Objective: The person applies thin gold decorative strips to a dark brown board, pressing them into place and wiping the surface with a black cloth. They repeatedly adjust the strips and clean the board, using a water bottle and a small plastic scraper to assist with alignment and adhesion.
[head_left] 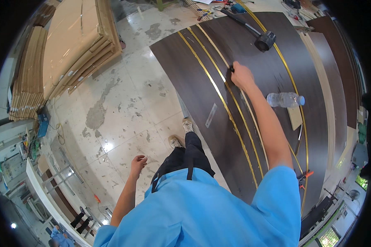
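My right hand [242, 76] reaches out over a large dark brown panel [202, 90]. Its fingers are closed on a small black object [231, 69] set against the rightmost of three long lines; the object's kind is mostly hidden by the fingers. Two lines hold shiny gold strips [228, 110]; the line under the hand looks pale, like a bare groove [212, 41]. My left hand [138, 165] hangs at my left side above the floor, empty, its fingers loosely bent and apart.
On the panel lie a black-headed mallet [264, 41], a clear water bottle [285, 99], a small clear ruler-like strip [211, 115], a long loose gold strip [287, 68] and orange-handled pliers [306, 175]. Stacked wrapped boards [72, 45] stand left, across the stained tile floor [123, 123].
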Demonstrator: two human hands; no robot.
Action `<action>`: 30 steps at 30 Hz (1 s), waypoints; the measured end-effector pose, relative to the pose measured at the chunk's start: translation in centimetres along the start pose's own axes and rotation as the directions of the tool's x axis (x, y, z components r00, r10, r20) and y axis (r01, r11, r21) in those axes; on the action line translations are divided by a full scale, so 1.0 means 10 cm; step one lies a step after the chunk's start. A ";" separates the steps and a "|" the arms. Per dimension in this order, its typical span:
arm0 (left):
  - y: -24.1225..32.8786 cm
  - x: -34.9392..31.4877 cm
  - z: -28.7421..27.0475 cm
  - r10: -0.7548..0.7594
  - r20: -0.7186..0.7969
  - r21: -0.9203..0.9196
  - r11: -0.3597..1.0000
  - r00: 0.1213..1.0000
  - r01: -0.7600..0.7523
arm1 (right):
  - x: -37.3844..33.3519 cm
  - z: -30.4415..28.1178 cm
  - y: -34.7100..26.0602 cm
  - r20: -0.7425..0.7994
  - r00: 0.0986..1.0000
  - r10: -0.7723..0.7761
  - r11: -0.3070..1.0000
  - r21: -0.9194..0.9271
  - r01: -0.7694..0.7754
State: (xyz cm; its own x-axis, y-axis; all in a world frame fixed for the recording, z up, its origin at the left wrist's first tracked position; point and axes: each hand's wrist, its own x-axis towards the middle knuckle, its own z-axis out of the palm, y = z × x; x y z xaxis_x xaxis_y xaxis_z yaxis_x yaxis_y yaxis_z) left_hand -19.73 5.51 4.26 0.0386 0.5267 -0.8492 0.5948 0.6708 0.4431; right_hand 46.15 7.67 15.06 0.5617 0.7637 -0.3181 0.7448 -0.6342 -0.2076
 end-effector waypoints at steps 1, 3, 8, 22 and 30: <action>-0.04 0.03 -0.04 0.014 0.009 -0.002 1.000 1.000 -0.014 | -0.22 0.05 0.13 0.010 1.000 0.024 1.000 -0.006 -0.024; -0.13 0.05 -0.11 -0.016 0.008 0.049 0.999 1.000 0.015 | -0.67 0.16 0.42 0.027 0.998 0.054 0.999 0.002 -0.055; -0.14 0.23 -0.20 0.016 0.076 0.140 0.990 0.997 -0.026 | -1.96 0.50 1.12 -0.002 0.983 0.184 0.983 -0.012 -0.184; 1.31 -0.39 0.79 0.601 0.409 -0.041 0.764 0.687 -0.644 | -3.29 0.25 0.20 0.043 0.990 0.135 -0.336 0.942 0.006; 2.08 -1.70 1.32 0.729 0.525 -0.451 0.676 0.439 -0.583 | -3.20 0.34 -1.12 -0.027 0.987 -0.157 -0.600 0.796 -0.074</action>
State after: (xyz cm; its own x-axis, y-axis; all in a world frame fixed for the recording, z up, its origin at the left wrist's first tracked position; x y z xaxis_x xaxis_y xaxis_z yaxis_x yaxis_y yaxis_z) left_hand 2.62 3.65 24.08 0.8721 0.4462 -0.2009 0.0173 0.3823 0.9239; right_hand 18.62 -10.08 24.39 0.4472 0.8568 -0.2568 -0.7756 0.2284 -0.5885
